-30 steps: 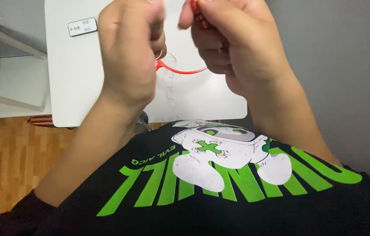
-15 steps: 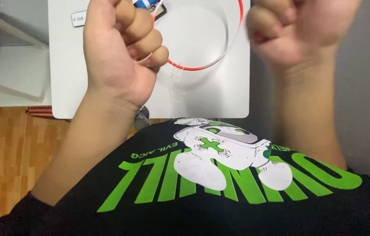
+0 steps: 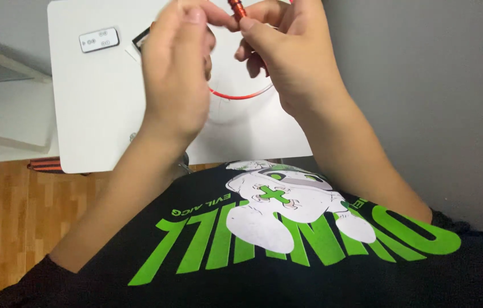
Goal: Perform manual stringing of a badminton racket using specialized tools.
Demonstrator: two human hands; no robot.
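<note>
Where the white table [image 3: 99, 114] meets the left edge, a small remote [image 3: 99, 40] lies flat. Left hand [image 3: 176, 74] is curled, fingertips meeting the right hand's; what it pinches cannot be told. Right hand [image 3: 290, 57] grips a red metal piece [image 3: 237, 8]. A red cord [image 3: 241, 96] loops below, so joining looks unfinished.

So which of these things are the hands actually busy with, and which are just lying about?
In use:
- left hand
- right hand
- red metal plug, pinched by the right hand
- thin red cable

Lying about:
- small white remote
- white table
</note>
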